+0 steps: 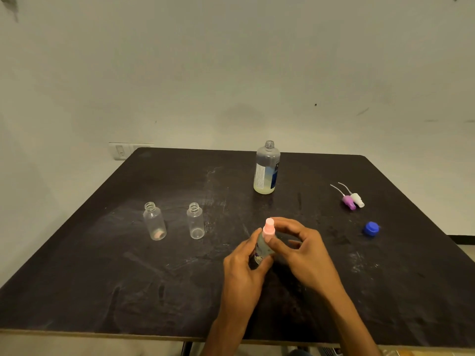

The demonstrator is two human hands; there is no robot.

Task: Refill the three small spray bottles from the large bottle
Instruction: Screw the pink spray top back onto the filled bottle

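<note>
Left hand (245, 263) wrapped around a small spray bottle (262, 249) near the middle of the dark table (102, 291), right hand (300, 250) pinching its pink sprayer top (268, 228), two uncapped small bottles (154, 222) (195, 221) standing left of centre, open large bottle (266, 168) toward the far edge, purple (348, 201) and white (358, 199) sprayer heads and a blue cap (371, 228) by the right edge.

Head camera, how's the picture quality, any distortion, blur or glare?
Head view: wide-angle bending curves the table edges; dim, warm light; soft shadows under both hands, left hand and right hand; overall slightly soft focus; no strong glare on the large bottle.
</note>
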